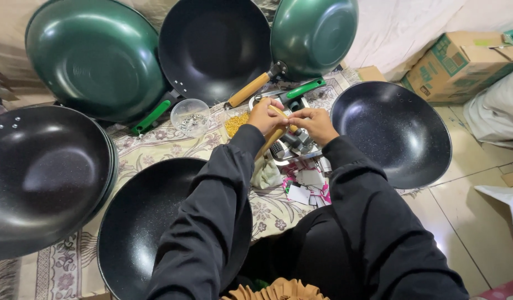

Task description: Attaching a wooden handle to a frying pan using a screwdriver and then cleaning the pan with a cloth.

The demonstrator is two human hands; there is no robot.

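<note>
Woks ring the mat [156, 147]: one [395, 130] right, one [42, 172] left, three behind; a bowl [190, 117] sits left of the hands.

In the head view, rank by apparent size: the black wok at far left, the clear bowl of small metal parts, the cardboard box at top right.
1. Black wok, though nearness to the camera enlarges it.
2. Cardboard box.
3. Clear bowl.
</note>
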